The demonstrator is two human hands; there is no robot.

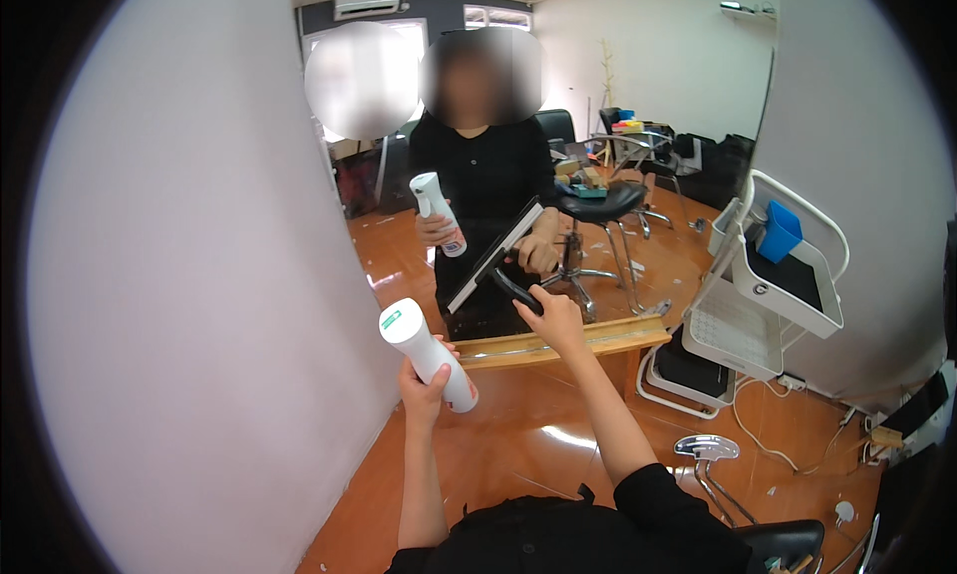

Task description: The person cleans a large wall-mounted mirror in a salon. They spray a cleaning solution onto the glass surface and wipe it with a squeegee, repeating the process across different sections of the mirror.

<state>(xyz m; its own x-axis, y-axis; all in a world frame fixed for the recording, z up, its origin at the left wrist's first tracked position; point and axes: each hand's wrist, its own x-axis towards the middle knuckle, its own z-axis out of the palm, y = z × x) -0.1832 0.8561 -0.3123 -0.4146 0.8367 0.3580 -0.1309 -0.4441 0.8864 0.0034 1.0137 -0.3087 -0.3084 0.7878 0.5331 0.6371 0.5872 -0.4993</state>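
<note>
A white spray bottle [441, 371] with a green mark on its top is gripped in my left hand [424, 395], fingers wrapped round its middle. My right hand [556, 323] is closed round the black handle of a squeegee [515, 289]. Its long blade slants up to the right in front of a large wall mirror [648, 71], seeming to lie against the glass; I cannot tell exact contact. Reflected in the mirror are a person in black, the bottle and a hand on the squeegee. A wooden ledge [568, 347] runs along the mirror's bottom.
To the right stands a white tiered trolley [738, 340] with a blue container [781, 230] on top. Cables [763, 444] lie on the orange floor. A metal footrest [706, 447] and black seat [793, 542] are near right. A pale wall [189, 275] closes the left side.
</note>
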